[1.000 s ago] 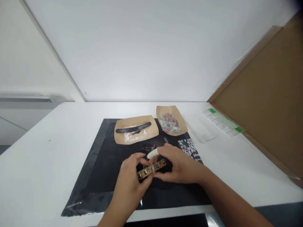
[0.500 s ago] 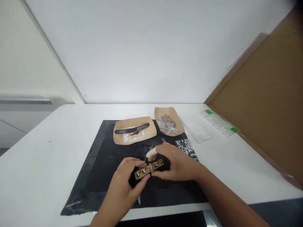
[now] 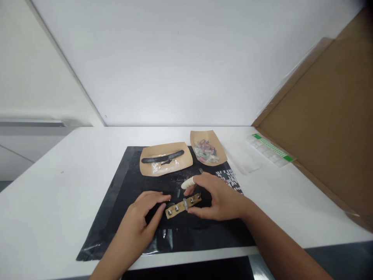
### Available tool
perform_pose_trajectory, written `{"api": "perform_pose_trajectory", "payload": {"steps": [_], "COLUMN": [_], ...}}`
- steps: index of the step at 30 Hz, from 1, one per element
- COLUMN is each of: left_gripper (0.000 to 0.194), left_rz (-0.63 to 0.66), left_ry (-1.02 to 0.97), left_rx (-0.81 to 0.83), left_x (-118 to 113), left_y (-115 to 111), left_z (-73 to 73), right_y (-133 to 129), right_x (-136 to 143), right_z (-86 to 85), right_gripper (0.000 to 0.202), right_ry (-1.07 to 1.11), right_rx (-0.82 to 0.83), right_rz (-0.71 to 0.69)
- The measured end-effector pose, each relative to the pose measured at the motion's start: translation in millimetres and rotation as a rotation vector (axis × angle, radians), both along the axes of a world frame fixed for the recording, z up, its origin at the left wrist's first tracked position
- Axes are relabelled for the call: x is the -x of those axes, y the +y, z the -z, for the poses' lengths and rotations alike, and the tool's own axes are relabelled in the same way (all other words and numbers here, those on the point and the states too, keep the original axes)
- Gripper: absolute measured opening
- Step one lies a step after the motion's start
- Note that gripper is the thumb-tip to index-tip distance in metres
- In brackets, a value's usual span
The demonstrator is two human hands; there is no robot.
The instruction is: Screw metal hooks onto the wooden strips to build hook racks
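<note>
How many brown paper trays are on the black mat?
2. The wider paper tray holding a black strip lies at the mat's far edge; the smaller paper tray of small colourful pieces sits just right of it.

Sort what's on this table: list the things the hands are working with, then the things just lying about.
In hand:
right hand
left hand
brass strip with screws
black mat

Lying about:
tray with black curved piece
tray of small coloured parts
green-edged clear strip
cardboard sheet
</note>
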State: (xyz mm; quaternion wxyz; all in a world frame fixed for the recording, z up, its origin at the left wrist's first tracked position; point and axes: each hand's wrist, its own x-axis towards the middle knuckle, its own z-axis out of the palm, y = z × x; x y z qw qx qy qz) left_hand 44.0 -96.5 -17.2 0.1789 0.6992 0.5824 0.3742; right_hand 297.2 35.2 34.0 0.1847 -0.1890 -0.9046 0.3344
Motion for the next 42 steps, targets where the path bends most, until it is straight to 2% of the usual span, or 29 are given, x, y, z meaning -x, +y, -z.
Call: {"api": "perform_pose_trajectory", "payload": {"steps": [4, 7, 19, 23, 27, 30, 36, 42], "left_gripper": [0.028, 0.027, 0.019, 0.018, 0.016, 0.014, 0.013, 0.02], "left_rz": [0.096, 0.133, 0.058, 0.043, -0.026, -0.06, -0.016, 0.035], "left_ry": [0.179, 0.275, 0.373, 0.337, 0.211, 0.087, -0.055, -0.132], "left_rx": [-0.048, -0.034, -0.061, -0.081, -0.151, -0.227, -0.309, -0.39], "left_x": [12.3, 11.6, -0.5, 0.0, -3.4, -11.2, -31.0, -42.0], "left_y": [-0.3, 2.9, 10.4, 8.8, 8.6, 12.0, 25.2, 30.3], "left_z": [-5.8, -9.5, -5.6, -5.9, -8.7, -14.7, -27.6, -28.9], "right_y": [0.3, 0.5, 0.0, 0.5, -1.3, -6.3, -14.2, -10.3], "right_x": [-2.0, -3.1, -3.4, -4.3, -2.1, 4.2, 16.0, 14.2], "right_z": [-2.1, -3.7, -5.3, -6.0, -6.3, -5.7, -2.0, 3.5], "right_gripper": [0.03, 0.027, 0.023, 0.021, 0.018, 0.014, 0.012, 0.02], "right_ry": [0.003, 0.017, 0.024, 0.027, 0.045, 0.097, 0.182, 0.288], "right_rx": [0.004, -0.002, -0.024, -0.038, -0.033, 0.051, 0.152, 0.48], "right_rz": [0.023, 0.047, 0.066, 0.082, 0.096, 0.107, 0.208, 0.254]}}
